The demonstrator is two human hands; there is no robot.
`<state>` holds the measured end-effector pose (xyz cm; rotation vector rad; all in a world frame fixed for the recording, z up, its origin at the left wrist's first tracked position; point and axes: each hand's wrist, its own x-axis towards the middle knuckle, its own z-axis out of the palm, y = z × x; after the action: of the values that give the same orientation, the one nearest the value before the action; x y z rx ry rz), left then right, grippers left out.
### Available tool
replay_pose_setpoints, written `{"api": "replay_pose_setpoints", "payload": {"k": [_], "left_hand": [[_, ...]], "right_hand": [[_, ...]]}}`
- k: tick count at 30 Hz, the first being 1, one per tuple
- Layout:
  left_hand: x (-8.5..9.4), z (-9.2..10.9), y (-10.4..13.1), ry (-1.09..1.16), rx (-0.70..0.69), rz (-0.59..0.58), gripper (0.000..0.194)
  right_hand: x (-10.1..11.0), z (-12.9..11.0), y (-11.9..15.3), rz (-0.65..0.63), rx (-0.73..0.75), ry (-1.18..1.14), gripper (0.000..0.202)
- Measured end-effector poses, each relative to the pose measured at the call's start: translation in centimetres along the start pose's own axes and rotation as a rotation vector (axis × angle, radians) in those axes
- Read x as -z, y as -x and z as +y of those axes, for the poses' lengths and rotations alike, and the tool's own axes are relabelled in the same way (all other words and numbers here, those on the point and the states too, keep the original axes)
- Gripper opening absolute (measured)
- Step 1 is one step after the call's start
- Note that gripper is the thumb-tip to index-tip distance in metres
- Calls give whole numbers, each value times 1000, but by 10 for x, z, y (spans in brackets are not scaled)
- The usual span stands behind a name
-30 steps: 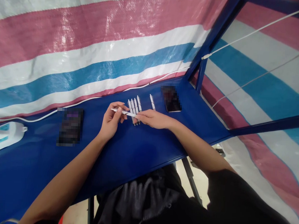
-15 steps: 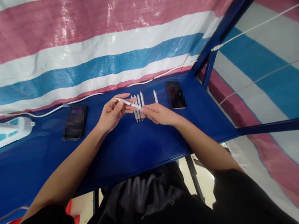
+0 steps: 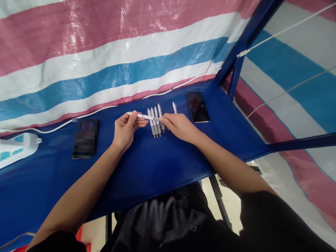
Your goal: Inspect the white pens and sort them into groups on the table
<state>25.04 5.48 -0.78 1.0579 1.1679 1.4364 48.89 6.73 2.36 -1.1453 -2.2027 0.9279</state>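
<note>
Between my two hands a white pen (image 3: 146,117) is held almost level above the table. My left hand (image 3: 125,127) pinches its left end between thumb and fingers. The other end, which is grey, sits in the closed fingertips of my right hand (image 3: 180,127). Just beneath the held pen, several white-and-grey pens (image 3: 155,129) lie side by side in a row. One more white pen (image 3: 174,107) lies apart to the right, its lower part hidden behind my right hand.
A phone (image 3: 198,108) lies right of the pens on the blue table (image 3: 161,159). Further left are a dark, blurred-out device (image 3: 85,138) and a white power strip (image 3: 16,152). A striped tarp (image 3: 126,47) hangs behind, with a white cable along its base.
The fingers of my left hand have curled in, and its grip has moved toward the pen's left end. The held pen lies more level than before.
</note>
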Motion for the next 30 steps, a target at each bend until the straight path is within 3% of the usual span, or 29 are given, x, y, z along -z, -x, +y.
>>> {"api": "replay_pose_setpoints", "payload": {"k": [2, 4, 9, 12, 15, 19, 25, 30], "left_hand": [[1, -3, 0, 11, 24, 6, 51], [2, -6, 1, 17, 46, 16, 49], [3, -11, 1, 44, 58, 26, 49], [4, -12, 1, 50, 65, 31, 50], [6, -12, 1, 59, 54, 38, 49], [7, -14, 0, 77, 49, 44, 50], [7, -14, 0, 56, 55, 35, 50], [7, -10, 1, 0, -7, -29, 47]], "right_hand": [[0, 5, -1, 29, -10, 9, 20], [-1, 8, -2, 43, -36, -3, 29], [-1, 9, -2, 19, -53, 49, 23], [0, 10, -2, 59, -66, 42, 42], [2, 11, -3, 46, -112, 3, 31], [4, 12, -4, 116, -41, -142, 28], [0, 18, -11, 211, -78, -387, 43], [2, 25, -16, 366, -35, -611, 40]]}}
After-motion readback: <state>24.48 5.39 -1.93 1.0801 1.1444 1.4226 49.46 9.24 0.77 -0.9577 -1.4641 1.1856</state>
